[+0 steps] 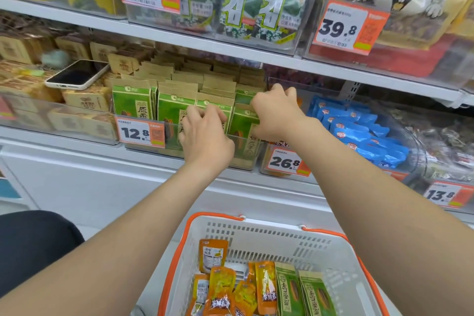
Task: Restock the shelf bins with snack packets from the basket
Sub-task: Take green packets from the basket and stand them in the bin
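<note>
Both my hands reach into a clear shelf bin (143, 147) full of upright green snack packets (132, 105). My left hand (205, 136) curls its fingers over the top of a green packet in the front row. My right hand (275, 114) grips the top edge of the rightmost green packet (242, 127). Below, a white basket with orange handles (256, 236) holds several orange packets (220, 287) and two green packets (302, 292).
A white phone (77, 74) lies on brown boxes in the bin to the left. Blue packets (359, 131) fill the bin to the right. Seaweed packs (256, 7) and price tags line the shelf above. A dark knee (33, 244) shows at lower left.
</note>
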A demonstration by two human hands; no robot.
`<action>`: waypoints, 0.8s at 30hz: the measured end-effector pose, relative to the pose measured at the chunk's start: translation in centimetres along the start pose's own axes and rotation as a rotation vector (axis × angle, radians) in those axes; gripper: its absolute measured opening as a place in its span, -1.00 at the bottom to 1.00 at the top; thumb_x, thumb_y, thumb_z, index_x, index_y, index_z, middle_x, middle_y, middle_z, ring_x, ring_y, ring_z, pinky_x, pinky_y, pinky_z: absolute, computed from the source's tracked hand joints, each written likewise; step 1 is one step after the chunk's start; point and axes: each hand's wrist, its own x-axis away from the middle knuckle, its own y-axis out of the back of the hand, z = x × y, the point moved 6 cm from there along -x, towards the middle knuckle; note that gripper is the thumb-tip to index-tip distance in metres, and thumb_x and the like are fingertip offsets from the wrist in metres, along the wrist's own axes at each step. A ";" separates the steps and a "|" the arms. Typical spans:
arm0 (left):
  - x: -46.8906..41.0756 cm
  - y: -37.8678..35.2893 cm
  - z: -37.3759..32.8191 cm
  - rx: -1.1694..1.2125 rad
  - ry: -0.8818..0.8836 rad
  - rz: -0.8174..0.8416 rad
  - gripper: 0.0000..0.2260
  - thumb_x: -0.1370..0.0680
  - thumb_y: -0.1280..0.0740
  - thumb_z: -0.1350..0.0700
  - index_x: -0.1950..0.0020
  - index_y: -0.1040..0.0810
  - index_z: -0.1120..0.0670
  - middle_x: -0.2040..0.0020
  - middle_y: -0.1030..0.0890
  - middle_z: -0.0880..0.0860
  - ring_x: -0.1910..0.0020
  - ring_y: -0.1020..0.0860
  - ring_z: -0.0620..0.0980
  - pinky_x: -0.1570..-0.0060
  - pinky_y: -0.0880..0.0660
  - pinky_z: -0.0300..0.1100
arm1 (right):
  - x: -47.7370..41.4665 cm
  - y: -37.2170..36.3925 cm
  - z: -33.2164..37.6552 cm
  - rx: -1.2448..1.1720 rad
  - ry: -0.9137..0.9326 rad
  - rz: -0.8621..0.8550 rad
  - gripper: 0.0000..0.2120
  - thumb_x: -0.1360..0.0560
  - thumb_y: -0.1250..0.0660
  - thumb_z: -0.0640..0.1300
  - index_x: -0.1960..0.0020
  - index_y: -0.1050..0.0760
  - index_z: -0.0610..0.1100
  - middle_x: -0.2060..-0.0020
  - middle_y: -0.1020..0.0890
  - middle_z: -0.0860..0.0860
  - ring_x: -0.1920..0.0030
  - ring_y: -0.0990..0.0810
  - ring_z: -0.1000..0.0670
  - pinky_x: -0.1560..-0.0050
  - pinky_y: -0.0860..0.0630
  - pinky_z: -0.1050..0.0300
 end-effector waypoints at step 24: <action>0.0 -1.1 0.3 -0.067 -0.019 0.016 -0.65 -0.47 -0.36 0.29 -0.12 -0.42 -0.08 -0.20 -0.25 0.02 -0.28 -0.28 0.13 -0.14 -0.23 -0.06 | -2.8 -1.7 1.4 0.247 -0.274 -0.147 -0.46 -0.34 -0.45 -0.13 -0.30 -0.47 -0.16 -0.11 -0.67 -0.19 -0.47 -0.27 -0.34 -0.48 -0.08 -0.31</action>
